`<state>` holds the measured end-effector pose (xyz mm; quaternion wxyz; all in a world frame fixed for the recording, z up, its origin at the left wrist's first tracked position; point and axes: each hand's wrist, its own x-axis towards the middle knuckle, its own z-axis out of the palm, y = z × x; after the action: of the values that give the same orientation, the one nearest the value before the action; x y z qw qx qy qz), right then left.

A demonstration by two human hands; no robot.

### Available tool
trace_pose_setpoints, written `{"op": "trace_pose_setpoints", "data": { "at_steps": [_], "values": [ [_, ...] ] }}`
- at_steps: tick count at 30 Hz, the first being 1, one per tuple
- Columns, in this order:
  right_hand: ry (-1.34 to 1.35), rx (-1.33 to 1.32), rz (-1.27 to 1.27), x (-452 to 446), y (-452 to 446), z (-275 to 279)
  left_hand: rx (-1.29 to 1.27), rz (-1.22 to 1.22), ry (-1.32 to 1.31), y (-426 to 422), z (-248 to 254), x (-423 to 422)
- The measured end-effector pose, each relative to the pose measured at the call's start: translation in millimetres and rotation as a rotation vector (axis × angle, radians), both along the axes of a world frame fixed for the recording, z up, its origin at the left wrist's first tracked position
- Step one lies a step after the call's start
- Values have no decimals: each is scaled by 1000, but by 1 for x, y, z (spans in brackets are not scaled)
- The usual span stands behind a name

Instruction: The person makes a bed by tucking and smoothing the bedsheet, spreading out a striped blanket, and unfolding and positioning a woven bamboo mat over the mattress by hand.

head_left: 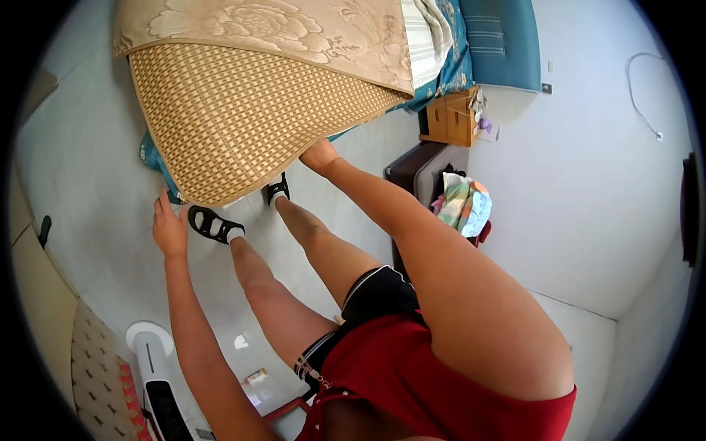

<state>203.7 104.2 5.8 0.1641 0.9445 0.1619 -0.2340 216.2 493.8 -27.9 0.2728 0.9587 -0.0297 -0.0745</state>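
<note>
A woven tan sleeping mat (220,110) drapes over the near end of the bed, its smooth floral side (257,26) folded back on top. My right hand (319,156) grips the mat's right edge; its fingertips are hidden beneath it. At the mat's lower left corner is my left hand (170,226), fingers stretched out and apart, close to a bit of teal bed sheet (152,156). Whether its fingertips touch the cloth I cannot tell. Nothing shows within that left hand.
A blue headboard (506,44) and a wooden nightstand (450,117) stand by the wall. Folded clothes (463,202) lie on a dark brown piece of furniture (412,167). A white standing appliance (151,353) is at lower left. My sandalled feet (213,224) are close to the bed.
</note>
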Motion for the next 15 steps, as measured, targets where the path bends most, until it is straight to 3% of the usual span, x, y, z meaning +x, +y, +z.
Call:
{"op": "trace_pose_setpoints", "data": {
  "at_steps": [1, 2, 4, 5, 8, 12, 15],
  "values": [
    [-73, -75, 169, -3, -2, 5, 25, -11, -39, -6, 0, 7],
    [-45, -53, 124, -5, -3, 7, 46, -18, -77, -14, -1, 13],
    [3, -6, 45, 0, 0, 15, 131, -37, 112, -19, -21, 28],
    [-12, -133, 177, 0, 1, 20, 172, -49, 211, -21, -34, 30],
    [77, -62, 71, -2, -2, 16, 312, -113, 459, -15, -35, 34],
    [104, -72, 270, 1, -3, 32, 241, -142, 389, -4, -14, 22],
    [295, -70, 208, -1, -9, 30, 167, -87, 314, -10, -1, 18]
  ]
}}
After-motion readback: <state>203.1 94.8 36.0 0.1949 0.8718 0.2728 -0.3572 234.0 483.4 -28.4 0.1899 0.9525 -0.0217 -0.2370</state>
